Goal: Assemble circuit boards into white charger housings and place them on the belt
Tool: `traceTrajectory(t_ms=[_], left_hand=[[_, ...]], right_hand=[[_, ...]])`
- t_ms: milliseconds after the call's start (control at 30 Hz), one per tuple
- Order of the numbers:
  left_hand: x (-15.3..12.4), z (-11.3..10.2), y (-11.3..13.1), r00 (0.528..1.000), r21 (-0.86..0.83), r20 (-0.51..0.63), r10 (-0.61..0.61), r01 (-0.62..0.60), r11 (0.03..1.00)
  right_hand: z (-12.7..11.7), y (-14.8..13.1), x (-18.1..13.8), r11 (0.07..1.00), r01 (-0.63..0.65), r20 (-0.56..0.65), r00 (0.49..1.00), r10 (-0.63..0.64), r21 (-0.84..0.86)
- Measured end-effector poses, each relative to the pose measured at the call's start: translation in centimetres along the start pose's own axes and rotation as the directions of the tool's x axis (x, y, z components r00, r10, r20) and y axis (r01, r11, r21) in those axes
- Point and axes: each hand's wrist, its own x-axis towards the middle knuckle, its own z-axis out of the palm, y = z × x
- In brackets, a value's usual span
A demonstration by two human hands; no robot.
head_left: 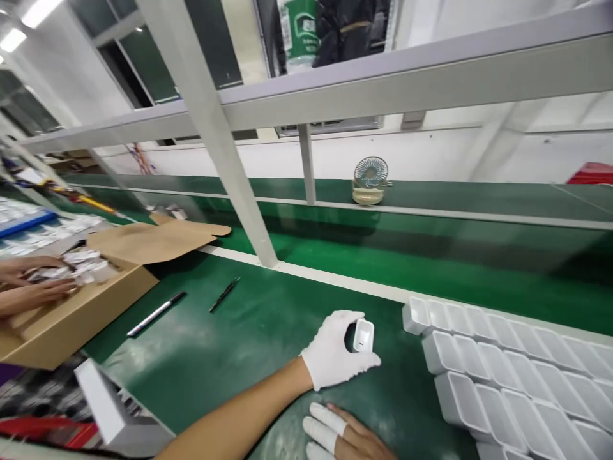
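My left hand (335,352), in a white glove, is curled round a small white case (363,335) and holds it just above the green table (230,345). My right hand (342,436) lies flat on the table right below it at the bottom edge, with white finger cots on two or three fingers and nothing in it. Stacked white plastic trays (498,364) with several empty pockets sit just right of both hands.
Two pens (156,314) (224,294) lie on the table to the left. A co-worker's hands (33,287) reach into an open cardboard box (81,306) of small packets at far left. A white frame post (225,160) crosses ahead; a small fan (370,181) stands beyond the conveyor belt (431,255).
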Motion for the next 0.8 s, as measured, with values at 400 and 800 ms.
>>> traceTrajectory(t_ms=[400,800], left_hand=[[0.9,-0.2,0.8,1.000,-0.002,0.008,0.001,-0.001,1.000],[1.1,-1.0,0.0,0.992,-0.054,0.078,0.103,-0.099,0.994]], right_hand=[[0.3,-0.1,0.1,0.996,-0.087,0.037,0.996,0.087,-0.008],[0.0,-0.1,0.8,0.997,-0.078,-0.044,0.996,0.078,-0.001]])
